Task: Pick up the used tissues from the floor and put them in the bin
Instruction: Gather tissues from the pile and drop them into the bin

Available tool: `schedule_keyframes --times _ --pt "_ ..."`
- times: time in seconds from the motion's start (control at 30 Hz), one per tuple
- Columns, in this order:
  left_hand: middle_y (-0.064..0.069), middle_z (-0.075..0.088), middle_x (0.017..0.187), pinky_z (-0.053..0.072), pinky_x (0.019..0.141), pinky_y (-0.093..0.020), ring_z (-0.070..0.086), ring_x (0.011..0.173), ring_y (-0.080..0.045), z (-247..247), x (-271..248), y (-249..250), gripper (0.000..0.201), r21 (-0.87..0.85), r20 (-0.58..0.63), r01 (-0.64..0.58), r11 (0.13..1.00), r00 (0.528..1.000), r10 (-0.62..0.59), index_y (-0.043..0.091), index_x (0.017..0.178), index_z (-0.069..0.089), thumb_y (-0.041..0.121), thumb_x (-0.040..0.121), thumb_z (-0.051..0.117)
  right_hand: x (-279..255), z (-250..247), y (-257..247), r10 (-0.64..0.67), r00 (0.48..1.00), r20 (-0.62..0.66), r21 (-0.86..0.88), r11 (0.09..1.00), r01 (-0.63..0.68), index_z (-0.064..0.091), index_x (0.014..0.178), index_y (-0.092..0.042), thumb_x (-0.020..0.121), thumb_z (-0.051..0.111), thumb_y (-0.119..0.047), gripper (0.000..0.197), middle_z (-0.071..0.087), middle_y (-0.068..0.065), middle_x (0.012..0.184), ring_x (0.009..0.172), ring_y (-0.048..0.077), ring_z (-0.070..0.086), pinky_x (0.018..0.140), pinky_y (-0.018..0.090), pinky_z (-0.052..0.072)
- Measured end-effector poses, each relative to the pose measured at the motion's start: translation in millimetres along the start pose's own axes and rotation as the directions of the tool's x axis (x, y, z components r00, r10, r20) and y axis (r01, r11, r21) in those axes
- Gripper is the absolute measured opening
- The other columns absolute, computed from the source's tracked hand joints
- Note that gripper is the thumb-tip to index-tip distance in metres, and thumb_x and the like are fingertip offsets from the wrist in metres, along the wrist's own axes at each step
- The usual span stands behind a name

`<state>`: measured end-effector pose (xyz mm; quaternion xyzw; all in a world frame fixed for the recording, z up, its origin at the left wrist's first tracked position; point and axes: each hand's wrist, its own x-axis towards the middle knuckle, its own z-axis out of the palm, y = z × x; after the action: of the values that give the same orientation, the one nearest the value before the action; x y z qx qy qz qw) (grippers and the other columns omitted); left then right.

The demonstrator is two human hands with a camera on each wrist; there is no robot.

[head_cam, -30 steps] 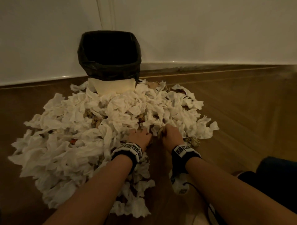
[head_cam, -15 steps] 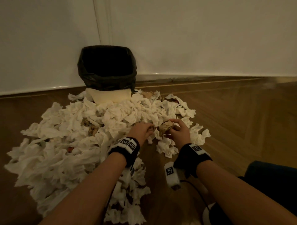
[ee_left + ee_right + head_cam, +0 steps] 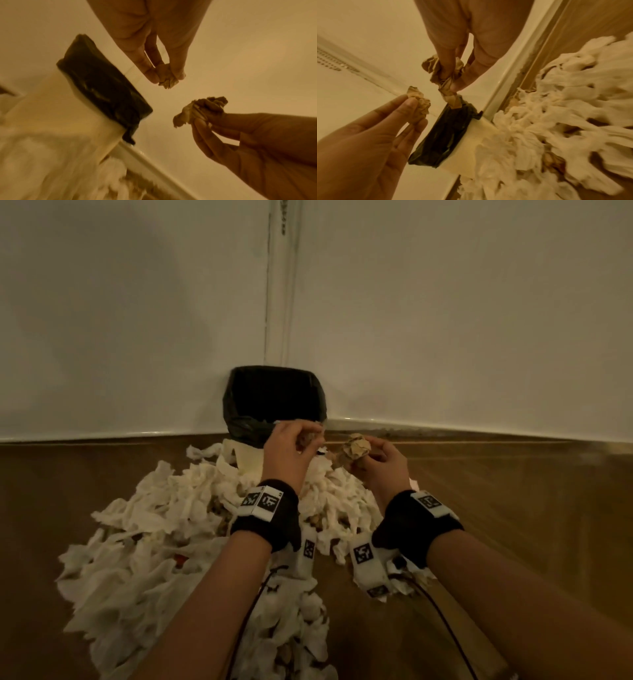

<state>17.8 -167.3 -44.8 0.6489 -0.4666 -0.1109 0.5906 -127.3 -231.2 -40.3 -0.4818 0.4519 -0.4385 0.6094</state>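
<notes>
Brown crumpled wad (image 3: 357, 449) in my right hand (image 3: 383, 470), a smaller tan scrap (image 3: 167, 81) in my left hand (image 3: 287, 450). White tissue heap (image 3: 164, 525) with brownish bits on the brown wood floor (image 3: 513, 508). Cream bin (image 3: 248, 458), black liner (image 3: 274, 398). Black wristbands (image 3: 265, 517), black-and-white square markers (image 3: 262, 501).

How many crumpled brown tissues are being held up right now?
2: one smaller wad pinched in the left hand near the bin, one larger wad in the right hand. More may lie hidden in the pile.

both hands raised, fingers (image 3: 176, 65) pinched
</notes>
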Motion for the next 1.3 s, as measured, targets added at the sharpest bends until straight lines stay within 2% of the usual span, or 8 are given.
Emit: schedule_keyframes --times 0.07,0.17,0.33,0.5,0.63,0.9,1.07,1.3 --pt "0.003 0.049 0.099 0.045 0.072 -0.006 0.055 0.077 0.000 -17 22 7 0.018 -0.001 -0.112 -0.022 1.000 0.994 0.022 0.028 0.085 0.057 0.017 0.080 0.071 11 19 -13 -0.043 0.999 -0.003 -0.020 0.999 0.043 0.052 0.102 -0.020 0.085 0.058 0.006 0.031 0.065 0.010 0.079 0.060 0.018 0.067 0.057 0.031 0.057" --pt "-0.002 0.054 0.091 0.047 0.071 -0.017 0.055 0.074 -0.011 -43 55 12 0.016 0.061 -0.164 -0.001 0.998 0.986 0.011 0.023 0.081 0.055 0.018 0.079 0.071 28 47 -33 -0.147 0.989 -0.002 -0.145 0.979 0.145 0.043 0.093 -0.025 0.086 0.058 -0.001 0.029 0.061 0.009 0.072 0.056 0.018 0.060 0.054 0.030 0.053" --pt "0.000 0.053 0.085 0.037 0.068 -0.012 0.050 0.072 -0.009 -64 89 7 0.009 0.249 -0.117 0.032 0.968 0.993 -0.003 0.021 0.081 0.063 0.020 0.079 0.072 55 92 -48 -0.143 0.989 0.024 -0.181 0.973 0.145 0.045 0.083 -0.021 0.086 0.059 0.000 0.026 0.059 0.011 0.067 0.047 0.017 0.057 0.046 0.026 0.050" --pt "-0.004 0.055 0.096 0.043 0.075 -0.021 0.052 0.079 -0.012 -63 96 -6 0.010 0.365 -0.031 0.070 0.928 0.998 -0.064 0.017 0.087 0.064 0.022 0.081 0.069 63 109 -39 -0.093 0.995 0.039 -0.234 0.967 0.099 0.047 0.096 -0.016 0.088 0.057 -0.002 0.019 0.063 0.013 0.079 0.064 0.021 0.065 0.060 0.029 0.058" --pt "-0.007 0.057 0.110 0.046 0.082 -0.029 0.056 0.100 -0.019 -64 93 -12 0.021 0.434 0.083 0.093 0.896 0.986 -0.142 0.018 0.105 0.061 0.026 0.085 0.065 63 108 -35 -0.024 0.996 0.081 -0.168 0.985 0.038 0.044 0.111 -0.014 0.090 0.054 0.003 0.029 0.057 0.010 0.071 0.055 0.017 0.056 0.049 0.020 0.052" --pt "0.001 0.056 0.101 0.044 0.076 -0.024 0.054 0.089 -0.011 -49 66 -7 0.022 0.371 0.036 -0.041 0.928 0.999 0.029 0.022 0.112 0.058 0.024 0.091 0.055 64 59 -21 -0.013 0.999 -0.052 -0.289 0.957 -0.003 0.048 0.113 -0.022 0.092 0.057 -0.014 0.025 0.061 0.002 0.080 0.073 0.020 0.067 0.070 0.034 0.057" --pt "0.009 0.050 0.090 0.042 0.068 -0.023 0.050 0.080 -0.009 -19 33 -8 0.022 0.346 0.123 -0.129 0.929 0.988 0.091 0.025 0.111 0.058 0.023 0.090 0.054 48 5 7 0.032 0.990 -0.134 -0.325 0.943 -0.074 0.050 0.110 -0.019 0.092 0.057 -0.014 0.020 0.063 0.007 0.086 0.063 0.015 0.064 0.060 0.028 0.055" --pt "0.005 0.057 0.101 0.050 0.075 -0.030 0.057 0.085 -0.015 36 -31 -34 0.019 0.438 0.439 -0.062 0.897 0.885 -0.153 0.027 0.109 0.057 0.026 0.092 0.049 9 -55 57 0.111 0.980 -0.168 -0.517 0.836 -0.183 0.059 0.108 -0.007 0.094 0.054 -0.012 0.016 0.063 0.010 0.088 0.059 0.016 0.060 0.065 0.032 0.057"
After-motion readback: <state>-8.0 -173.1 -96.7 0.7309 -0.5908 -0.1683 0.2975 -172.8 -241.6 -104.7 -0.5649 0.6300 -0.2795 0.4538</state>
